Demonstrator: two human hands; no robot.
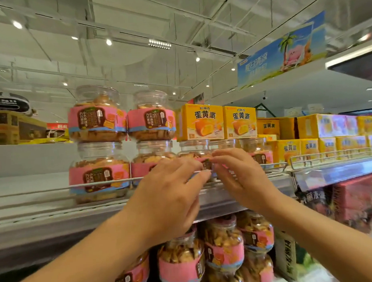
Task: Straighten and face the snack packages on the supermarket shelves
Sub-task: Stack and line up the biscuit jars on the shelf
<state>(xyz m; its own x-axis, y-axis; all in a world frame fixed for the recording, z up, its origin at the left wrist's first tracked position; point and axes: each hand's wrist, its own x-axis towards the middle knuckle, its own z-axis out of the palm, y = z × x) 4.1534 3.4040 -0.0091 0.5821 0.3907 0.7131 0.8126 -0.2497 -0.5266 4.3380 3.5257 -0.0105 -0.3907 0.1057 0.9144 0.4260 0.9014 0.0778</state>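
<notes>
Head view shows the upper shelf (237, 194) running behind both hands. Above the hands stand two yellow egg-yolk pie boxes (201, 121). Between them sits a clear biscuit jar (195, 148) with pink label; left hand (168, 197) and right hand (240, 174) grasp it from both sides.

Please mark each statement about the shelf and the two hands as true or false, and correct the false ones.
1. Both hands hold the same jar. True: left hand and right hand grip it.
2. Yellow boxes stand on jars. True.
3. The jar labels are green. False: pink.
4. The jar stack at left is three high. False: two.
5. The shelf below holds only boxes. False: lower jars stand there too.
</notes>
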